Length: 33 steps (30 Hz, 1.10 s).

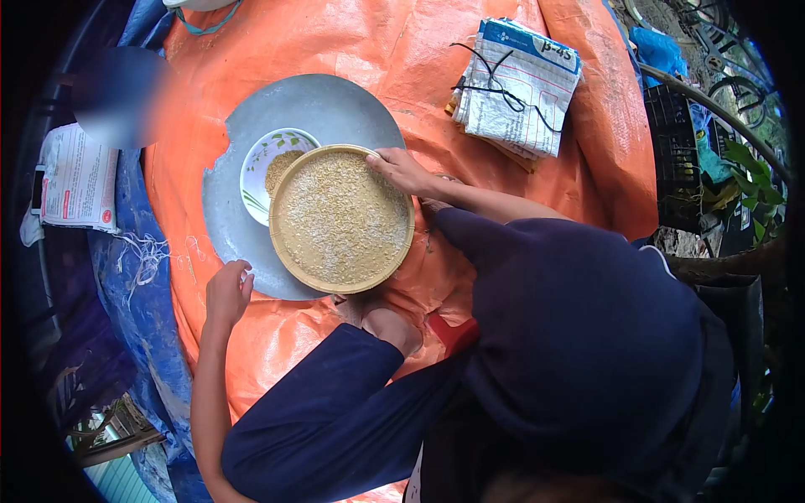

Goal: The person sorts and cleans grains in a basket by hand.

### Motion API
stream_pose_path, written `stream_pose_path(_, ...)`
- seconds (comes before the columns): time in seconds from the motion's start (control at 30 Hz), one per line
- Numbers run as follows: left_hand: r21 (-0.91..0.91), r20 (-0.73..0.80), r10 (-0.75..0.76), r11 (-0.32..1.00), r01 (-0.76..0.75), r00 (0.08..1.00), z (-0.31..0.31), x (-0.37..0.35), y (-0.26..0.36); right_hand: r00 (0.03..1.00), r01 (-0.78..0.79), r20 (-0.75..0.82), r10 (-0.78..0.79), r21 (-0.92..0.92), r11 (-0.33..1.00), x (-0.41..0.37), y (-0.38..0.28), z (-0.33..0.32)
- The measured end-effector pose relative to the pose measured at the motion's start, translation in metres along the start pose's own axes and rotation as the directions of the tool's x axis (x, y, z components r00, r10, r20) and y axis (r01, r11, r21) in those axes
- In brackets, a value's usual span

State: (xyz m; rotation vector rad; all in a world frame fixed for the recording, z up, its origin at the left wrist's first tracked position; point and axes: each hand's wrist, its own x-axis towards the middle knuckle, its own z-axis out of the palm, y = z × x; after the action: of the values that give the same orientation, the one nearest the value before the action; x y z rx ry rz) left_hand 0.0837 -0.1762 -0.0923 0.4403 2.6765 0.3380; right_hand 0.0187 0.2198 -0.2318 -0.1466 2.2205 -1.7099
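Observation:
My right hand (404, 172) grips the upper right rim of a round tan sieve (408, 243). Pale and yellowish grain (344, 214) covers the bottom of it. The sieve overlaps a white bowl (251, 168) with a green leaf pattern, where more brown grain (281, 168) shows. Both are over a large round grey metal tray (352, 101) with a jagged left edge. By the tray's lower left edge is my left hand (228, 289), apart from the sieve. Its fingers are loosely curled, with a gap at the thumb and nothing visible in them.
An orange tarp (277, 50) lies under everything, beside a blue tarp (134, 277). A bundle of folded sacks (520, 92), tied with black cord, lies at upper right. A printed sack (80, 180) is at left. A black crate (675, 159) stands at right, near plants.

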Motion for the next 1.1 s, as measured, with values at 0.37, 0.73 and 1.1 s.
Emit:
stream_pose_path(0.37,0.249,0.125,0.145,0.953,-0.173,0.981,-0.038,0.007,0.02,0.957,0.267,0.011,-0.291,-0.434,0.861,0.002,-0.023,-0.039)
stream_pose_path(0.73,-0.072,-0.162,0.217,0.97,-0.231,0.962,0.003,0.067,0.119,0.72,0.693,0.51,-0.471,-0.567,0.445,0.055,-0.282,-0.158)
stream_pose_path(1.1,0.124,-0.393,0.256,0.966,-0.225,0.883,0.098,0.075,0.15,0.609,0.377,0.785,0.112,-0.411,0.83,0.006,-0.232,-0.06)
